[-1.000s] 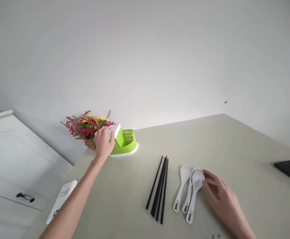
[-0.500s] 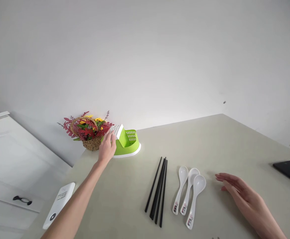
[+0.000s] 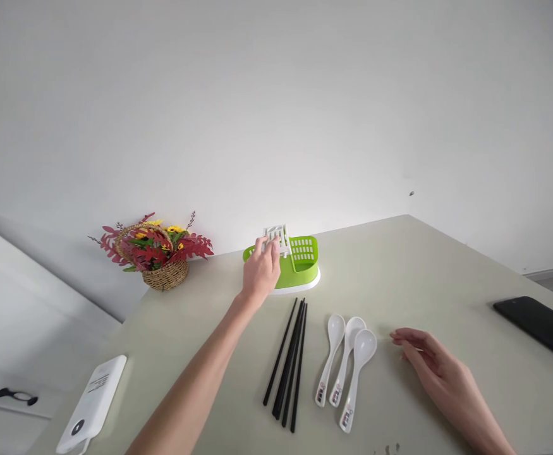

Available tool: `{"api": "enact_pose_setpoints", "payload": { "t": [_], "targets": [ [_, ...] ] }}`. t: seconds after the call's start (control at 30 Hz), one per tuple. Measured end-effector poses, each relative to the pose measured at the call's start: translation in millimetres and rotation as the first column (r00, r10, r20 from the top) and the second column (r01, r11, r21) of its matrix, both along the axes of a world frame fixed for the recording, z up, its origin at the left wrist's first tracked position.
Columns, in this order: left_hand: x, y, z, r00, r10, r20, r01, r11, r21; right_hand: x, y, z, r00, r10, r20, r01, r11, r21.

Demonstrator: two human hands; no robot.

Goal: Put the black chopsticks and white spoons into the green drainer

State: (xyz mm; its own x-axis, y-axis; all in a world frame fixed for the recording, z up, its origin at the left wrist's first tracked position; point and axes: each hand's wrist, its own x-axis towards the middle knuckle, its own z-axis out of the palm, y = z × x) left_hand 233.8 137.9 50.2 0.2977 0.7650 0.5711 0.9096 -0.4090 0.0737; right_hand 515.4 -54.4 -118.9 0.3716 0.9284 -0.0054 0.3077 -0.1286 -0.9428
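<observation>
At the back of the table is a green plastic cutlery holder (image 3: 304,276) with perforated walls and a white base. My left hand (image 3: 261,268) has its fingers over the white slotted top piece (image 3: 280,239) of this holder. The top sits tilted above the green body; my hand hides how it joins. My right hand (image 3: 435,366) is held over the table at the right, loosely curved, with nothing in it. Just left of that hand lie three white spoons (image 3: 364,347), bowls facing away from me. Several black chopsticks (image 3: 288,366) lie beside the spoons.
A wicker basket of artificial flowers (image 3: 165,275) stands at the back left. Near the left edge lies a white box-shaped device (image 3: 93,398). A black phone (image 3: 539,325) rests at the right. Behind the table rises a wall, with a white cabinet (image 3: 30,316) at the left.
The green holder has moved right, away from the flower basket, together with my left hand. The view has shifted slightly to the right. My right hand keeps about the same pose beside the spoons.
</observation>
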Motion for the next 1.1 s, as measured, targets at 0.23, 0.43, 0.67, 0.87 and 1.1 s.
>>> {"api": "enact_pose_setpoints", "payload": {
  "t": [0.23,0.43,0.67,0.87,1.1],
  "targets": [
    [63.6,-11.6,1.1,0.991,-0.131,-0.011,0.13,0.989,-0.065,-3.9,1.2,6.5,1.0,0.024,0.003,-0.024,0.999,0.023],
    [62.8,-37.6,3.8,0.938,-0.307,0.16,0.296,0.951,0.087,-3.5,2.8,4.6,0.999,0.026,0.032,-0.027,0.999,0.029],
    [-25.6,-49.8,-75.8,0.829,-0.09,0.552,0.209,0.966,-0.155,-2.5,1.8,1.5,0.997,0.017,0.079,-0.02,0.999,0.034],
    [-75.1,-73.9,-117.7,0.842,-0.007,0.54,0.263,0.879,-0.399,-1.1,2.2,-0.4,0.988,0.013,0.156,-0.012,1.0,-0.005],
    [-73.3,-94.2,-113.5,0.951,-0.141,0.275,0.253,0.864,-0.435,-1.3,2.6,-3.1,0.985,-0.011,0.169,0.013,1.0,-0.009]
  ]
}}
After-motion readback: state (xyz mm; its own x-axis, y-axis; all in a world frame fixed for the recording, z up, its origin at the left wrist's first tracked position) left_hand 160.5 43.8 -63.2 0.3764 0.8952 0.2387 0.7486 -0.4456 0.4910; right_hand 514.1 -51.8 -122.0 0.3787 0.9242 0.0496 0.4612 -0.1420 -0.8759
